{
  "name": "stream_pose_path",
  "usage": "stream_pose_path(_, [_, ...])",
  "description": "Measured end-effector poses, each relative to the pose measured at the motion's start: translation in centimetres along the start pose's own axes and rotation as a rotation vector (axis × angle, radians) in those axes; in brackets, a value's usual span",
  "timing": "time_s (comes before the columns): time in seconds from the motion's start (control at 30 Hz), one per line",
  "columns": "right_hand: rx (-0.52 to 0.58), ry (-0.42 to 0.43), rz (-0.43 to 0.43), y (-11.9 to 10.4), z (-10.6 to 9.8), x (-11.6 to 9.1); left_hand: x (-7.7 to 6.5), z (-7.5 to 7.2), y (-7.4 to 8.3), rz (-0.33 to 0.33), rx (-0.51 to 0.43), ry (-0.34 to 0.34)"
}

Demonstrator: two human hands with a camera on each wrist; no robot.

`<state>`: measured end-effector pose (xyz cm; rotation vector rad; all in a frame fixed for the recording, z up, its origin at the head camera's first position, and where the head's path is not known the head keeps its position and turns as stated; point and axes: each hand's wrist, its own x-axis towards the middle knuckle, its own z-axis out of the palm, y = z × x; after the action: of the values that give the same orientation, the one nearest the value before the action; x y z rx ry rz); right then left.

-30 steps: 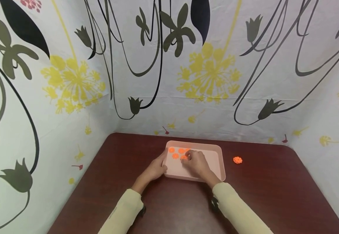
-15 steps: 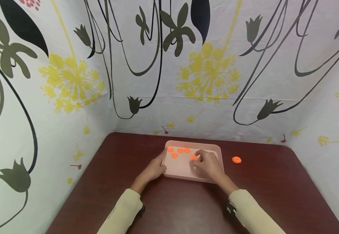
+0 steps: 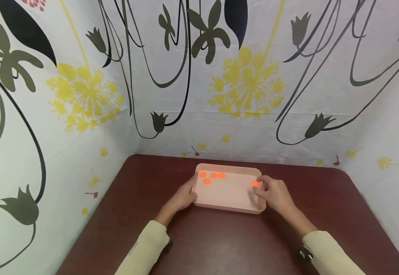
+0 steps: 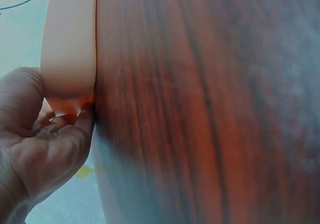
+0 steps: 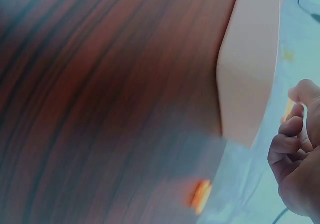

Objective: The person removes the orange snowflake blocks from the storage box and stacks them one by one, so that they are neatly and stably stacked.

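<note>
A shallow pink tray (image 3: 228, 200) lies on the table. My left hand (image 3: 184, 195) grips its left end, the thumb at the wall in the left wrist view (image 4: 47, 139). Several flat orange discs (image 3: 206, 181) rest in the tray's far left corner. My right hand (image 3: 278, 194) pinches another orange disc (image 3: 255, 183) between thumb and fingertips, above the tray's right end. In the right wrist view only a sliver of that disc (image 5: 288, 109) shows beside the fingers. An orange toothed piece (image 5: 201, 196) sits on the table beyond the tray; the right hand hides it in the head view.
The dark red wooden table (image 3: 220, 244) has rounded far corners. A white cloth with printed flowers (image 3: 172, 99) closes off the back and both sides. The tray has a low raised rim all round.
My right hand has carried the pinched orange disc rightward, from beside the other discs to the tray's right end. The left hand stays on the tray, which has hardly moved.
</note>
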<state>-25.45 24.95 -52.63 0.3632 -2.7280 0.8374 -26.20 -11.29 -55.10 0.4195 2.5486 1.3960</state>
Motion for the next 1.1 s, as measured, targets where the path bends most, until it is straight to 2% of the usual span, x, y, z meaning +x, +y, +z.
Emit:
stream_pose_path(0.13, [-0.03, 0.055, -0.003, 2.4, -0.8, 0.0, 0.0, -0.1, -0.1, 0.003, -0.014, 0.0])
stream_pose_path(0.37, [-0.074, 0.081, 0.092, 6.5, -1.4, -0.2, 0.0, 0.0, -0.3, -0.017, -0.016, 0.008])
stream_pose_path(0.53, [-0.082, 0.081, 0.13, 8.6, -1.8, -0.7, 0.1, 0.3, -0.5, -0.021, 0.001, 0.004])
stream_pose_path(0.83, [0.001, 0.025, 0.21, 10.5, -2.4, -1.3, 0.2, 0.5, -0.4, 0.007, -0.012, -0.001])
stream_pose_path(1.1, [0.032, -0.007, 0.198, 10.7, -2.6, -1.4, 0.2, 0.3, -0.3, -0.014, -0.053, -0.014])
